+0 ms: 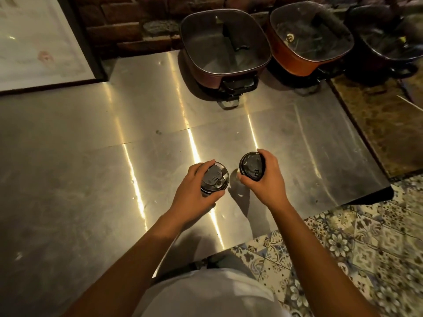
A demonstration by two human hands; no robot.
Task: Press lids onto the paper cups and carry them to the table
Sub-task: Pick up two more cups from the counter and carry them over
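— Can you read any writing from where you sit?

— None that I can make out. I see raised marks moulded into the left cup lid point(215, 178), but they are too small and dark for me to tell letters or numbers.

— And the other one?

— The right cup lid point(251, 167) carries the same kind of embossing, just as unreadable to me.

— What about the big framed sheet point(34, 44) at the upper left?

— I see faint pale print and a reddish smudge on it, blurred; I cannot read a word. I find no legible label or brand on the pots point(225, 46) either.
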